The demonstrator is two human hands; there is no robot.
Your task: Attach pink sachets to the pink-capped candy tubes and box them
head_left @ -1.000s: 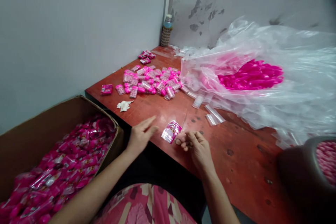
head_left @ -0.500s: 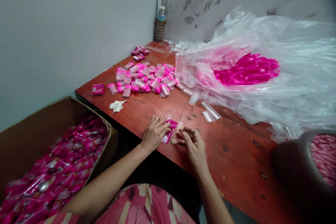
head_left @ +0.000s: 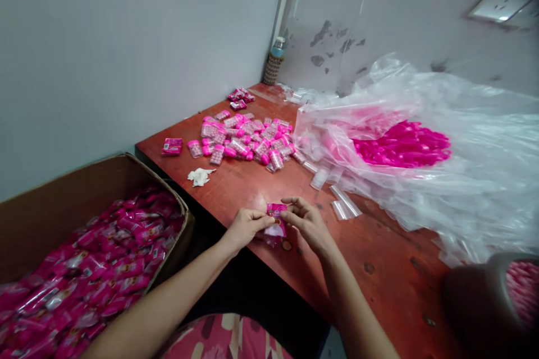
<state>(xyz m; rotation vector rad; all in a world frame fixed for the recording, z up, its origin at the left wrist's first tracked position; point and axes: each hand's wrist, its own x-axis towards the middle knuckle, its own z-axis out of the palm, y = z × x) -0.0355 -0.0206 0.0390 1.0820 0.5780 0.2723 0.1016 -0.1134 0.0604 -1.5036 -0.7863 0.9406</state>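
- Red-brown worn table (head_left: pixel 379 247) pushed into a grey wall corner is what I'm looking down on
- Far left, a cardboard box (head_left: pixel 126 162) sits below the table edge, filled with pink wrapped packets (head_left: pixel 105 258)
- On the tabletop beyond it: a white crumpled scrap (head_left: pixel 200 175), then a heap of small pink-capped tubes (head_left: pixel 248 137)
- My left hand (head_left: pixel 244 227) pinches the left top corner of a pink sachet (head_left: pixel 275 219), fingers closed on it
- That sachet is just above the near table edge, between both hands, its long axis running from the pinched top down toward me
- My right hand (head_left: pixel 309 221) grips the right top corner; neither hand is nearer, both touch it
- Right of that lie empty clear tubes (head_left: pixel 343 202), a big clear plastic bag (head_left: pixel 463 168) holding pink caps (head_left: pixel 402 143), and a dark bowl (head_left: pixel 484 291)
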